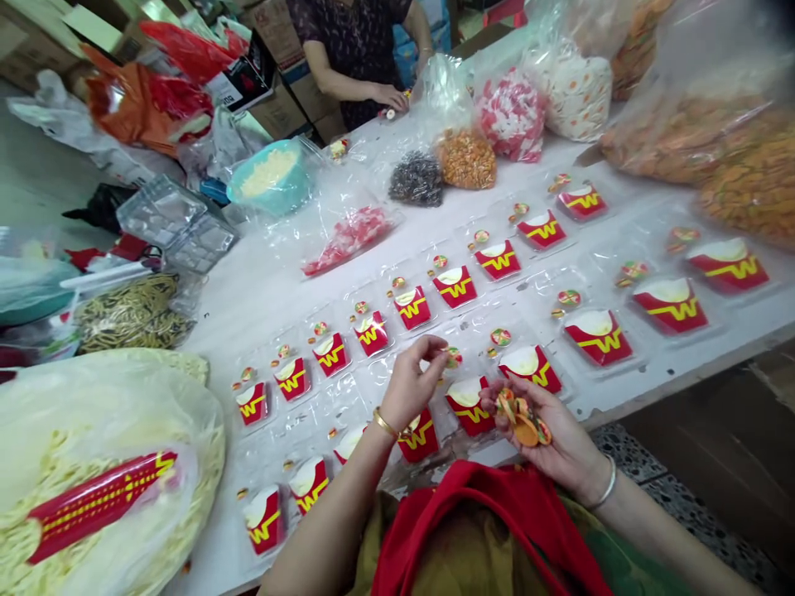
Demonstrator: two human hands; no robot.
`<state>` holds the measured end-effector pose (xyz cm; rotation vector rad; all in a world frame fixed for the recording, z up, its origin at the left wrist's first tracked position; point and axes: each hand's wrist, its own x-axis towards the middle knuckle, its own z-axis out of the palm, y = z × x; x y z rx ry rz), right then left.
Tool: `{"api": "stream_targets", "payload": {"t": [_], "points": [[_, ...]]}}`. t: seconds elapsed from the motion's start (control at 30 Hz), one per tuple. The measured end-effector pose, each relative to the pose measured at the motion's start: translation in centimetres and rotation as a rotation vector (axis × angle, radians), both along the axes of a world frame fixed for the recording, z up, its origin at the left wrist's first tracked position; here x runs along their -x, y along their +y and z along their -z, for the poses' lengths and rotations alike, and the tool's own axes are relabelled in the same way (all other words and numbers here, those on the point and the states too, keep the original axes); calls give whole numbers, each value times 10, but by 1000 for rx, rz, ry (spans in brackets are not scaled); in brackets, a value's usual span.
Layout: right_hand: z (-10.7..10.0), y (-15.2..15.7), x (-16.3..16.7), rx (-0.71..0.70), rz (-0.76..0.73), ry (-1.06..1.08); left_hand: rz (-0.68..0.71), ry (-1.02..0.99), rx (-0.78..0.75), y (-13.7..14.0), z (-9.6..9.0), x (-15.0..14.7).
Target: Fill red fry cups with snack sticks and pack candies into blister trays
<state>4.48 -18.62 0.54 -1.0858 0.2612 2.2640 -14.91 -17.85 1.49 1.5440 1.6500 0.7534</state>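
Near the middle of the table, my left hand (413, 381) is closed in a pinch. Its fingertips touch a small round toy pizza (455, 357) in a clear plastic tray. Below that pizza, a red toy fries box (470, 406) with a yellow W fills the tray's larger hollow. Several toy pizzas (527, 426), some showing orange undersides, rest in my cupped right hand (562, 434), close to my body. Two rows of similar trays run across the table. In the far row, a tray holds a red fries box (415, 307) with a toy pizza (440, 261) and tiny burger.
A large bag of pale strips (68, 463) lies at the left. Bags of orange pieces (676, 136), pink-white pieces (513, 116) and dark pieces (416, 178) stand behind the trays. A turquoise basin (298, 194) is at the far left. Across the table, another person (360, 66) handles small items.
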Motion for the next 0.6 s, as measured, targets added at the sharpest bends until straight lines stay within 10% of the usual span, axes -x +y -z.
{"api": "stream_targets", "payload": {"t": [0.37, 0.6], "points": [[-6, 0, 4, 49, 111, -50, 154, 573, -65, 4, 39, 0], [-9, -1, 14, 23, 66, -52, 402, 42, -192, -20, -2, 5]]}}
